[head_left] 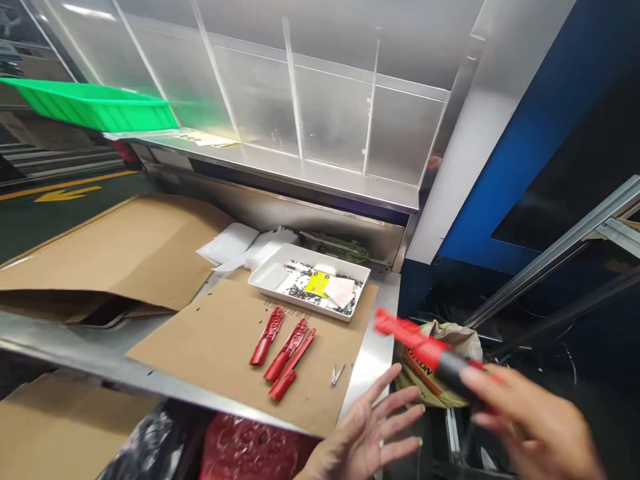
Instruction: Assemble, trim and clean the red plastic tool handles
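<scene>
My right hand (530, 427) at the lower right grips a red and black tool (425, 350), blurred, its red end pointing up-left above the bench's right edge. My left hand (373, 430) is just left of it, fingers spread and empty, hovering off the bench's front right corner. Three red plastic parts (283, 347) lie on a brown cardboard sheet (215, 340) on the steel bench. Small metal pieces (337, 375) lie beside them. A white tray (270, 270) behind holds small dark parts, a yellow tag and a white slip.
A large folded cardboard (120, 253) covers the bench's left side. White foam sheets (235, 243) lie behind the tray. A green bin (95, 107) sits on the upper shelf. A brown bag (445, 373) stands right of the bench, by a blue machine (540, 147). Red parts fill a bag (250, 447) below.
</scene>
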Motion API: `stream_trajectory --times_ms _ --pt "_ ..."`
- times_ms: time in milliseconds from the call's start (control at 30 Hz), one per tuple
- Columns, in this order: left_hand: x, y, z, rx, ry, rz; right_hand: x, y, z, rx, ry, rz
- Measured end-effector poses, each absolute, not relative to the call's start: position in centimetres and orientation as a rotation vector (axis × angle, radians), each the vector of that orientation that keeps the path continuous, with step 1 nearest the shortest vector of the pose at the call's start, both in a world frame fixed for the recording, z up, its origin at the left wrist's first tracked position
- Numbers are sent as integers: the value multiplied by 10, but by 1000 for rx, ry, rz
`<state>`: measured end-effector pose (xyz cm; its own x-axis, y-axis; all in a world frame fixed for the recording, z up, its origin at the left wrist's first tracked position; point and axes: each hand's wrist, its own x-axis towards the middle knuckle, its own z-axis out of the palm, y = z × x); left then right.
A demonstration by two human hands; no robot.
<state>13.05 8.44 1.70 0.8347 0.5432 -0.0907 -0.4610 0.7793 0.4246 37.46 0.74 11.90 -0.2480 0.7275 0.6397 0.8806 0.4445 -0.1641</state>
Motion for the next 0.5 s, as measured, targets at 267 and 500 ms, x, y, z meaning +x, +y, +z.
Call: stream_trajectory --times_ms 267,500 --pt "30 61 5 117 632 1043 216 12 28 -1376 -1722 217" --pt "-24 20 -7 369 766 1181 130 -10 -15 -1396 -1194 1120"
